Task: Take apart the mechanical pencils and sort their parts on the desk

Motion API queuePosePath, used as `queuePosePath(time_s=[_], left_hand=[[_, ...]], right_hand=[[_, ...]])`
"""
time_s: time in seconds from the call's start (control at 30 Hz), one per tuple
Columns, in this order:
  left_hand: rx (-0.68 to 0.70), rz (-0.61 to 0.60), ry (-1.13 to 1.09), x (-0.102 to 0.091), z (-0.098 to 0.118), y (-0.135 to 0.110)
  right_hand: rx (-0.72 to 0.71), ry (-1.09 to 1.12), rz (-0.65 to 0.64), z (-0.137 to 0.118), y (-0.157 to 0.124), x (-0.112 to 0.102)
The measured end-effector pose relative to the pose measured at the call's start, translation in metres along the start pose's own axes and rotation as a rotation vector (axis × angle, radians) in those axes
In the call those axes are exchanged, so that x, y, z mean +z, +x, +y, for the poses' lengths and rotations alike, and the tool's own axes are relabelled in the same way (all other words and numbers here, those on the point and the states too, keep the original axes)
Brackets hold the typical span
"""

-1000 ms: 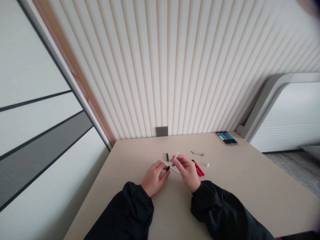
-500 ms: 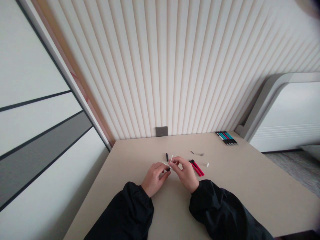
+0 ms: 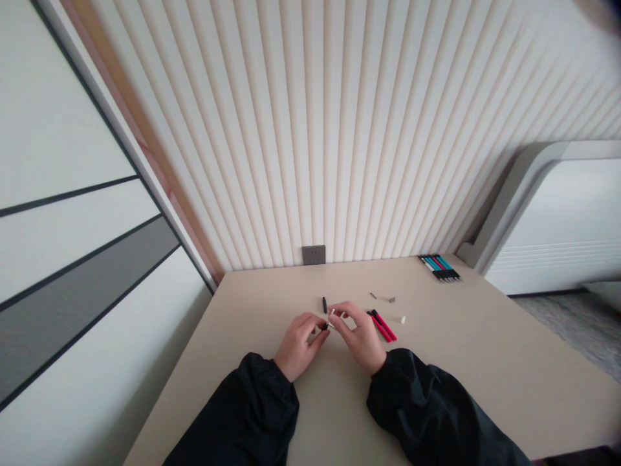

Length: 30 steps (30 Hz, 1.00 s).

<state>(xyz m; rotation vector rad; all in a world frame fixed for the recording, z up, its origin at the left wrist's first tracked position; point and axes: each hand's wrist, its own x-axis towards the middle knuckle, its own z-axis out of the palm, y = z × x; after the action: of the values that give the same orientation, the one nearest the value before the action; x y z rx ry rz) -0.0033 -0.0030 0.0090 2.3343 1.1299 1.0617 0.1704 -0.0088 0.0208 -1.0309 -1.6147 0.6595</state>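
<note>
As I follow the single head view, taking the gap between the hands as my dial's centre and the wall as twelve, I'd judge the work on these small parts to be midway. At the centre, the left hand [image 3: 297, 346] has its fingertips pinched on a small black piece [image 3: 325, 327], and the right hand [image 3: 358, 333] grips a thin white stick [image 3: 332, 312] just beside it; whether the two parts touch or are joined, I can't tell. What I count as undone lies loose on the table [image 3: 266, 288]: a short black tube [image 3: 325, 304] at twelve, red-barrelled pieces [image 3: 387, 327] and a small white part [image 3: 403, 320] at three, and tiny grey bits [image 3: 373, 296] at two. Farther out at two, near the wall, a row of pens [image 3: 440, 267] lies side by side, which look whole to me, though they're too small to be sure.
</note>
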Motion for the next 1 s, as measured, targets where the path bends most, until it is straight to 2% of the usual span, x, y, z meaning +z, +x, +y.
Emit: queuePosePath(time_s=[0.3, 0.53, 0.63, 0.7, 0.77, 0.87, 1.0], left_hand=[[-0.001, 0.039, 0.001, 0.001, 0.0, -0.002], [0.033, -0.011, 0.023, 0.001, 0.001, -0.001], [0.004, -0.003, 0.016, 0.0, 0.002, 0.0], [-0.019, 0.012, 0.019, -0.001, 0.001, 0.0], [-0.037, 0.034, 0.024, -0.001, 0.0, 0.001], [-0.055, 0.064, 0.035, -0.002, -0.002, 0.001], [-0.062, 0.072, 0.059, -0.001, -0.004, 0.001]], right_hand=[[-0.047, 0.021, -0.055, -0.001, -0.002, 0.001], [-0.038, 0.044, -0.064, 0.002, -0.005, 0.009], [-0.032, 0.036, -0.063, 0.001, -0.002, 0.003], [-0.015, -0.114, -0.041, 0.002, 0.003, -0.006], [0.01, -0.392, -0.032, 0.006, 0.008, -0.018], [0.101, -0.832, -0.088, 0.013, 0.013, -0.033], [0.258, -1.113, -0.163, 0.019, 0.011, -0.04]])
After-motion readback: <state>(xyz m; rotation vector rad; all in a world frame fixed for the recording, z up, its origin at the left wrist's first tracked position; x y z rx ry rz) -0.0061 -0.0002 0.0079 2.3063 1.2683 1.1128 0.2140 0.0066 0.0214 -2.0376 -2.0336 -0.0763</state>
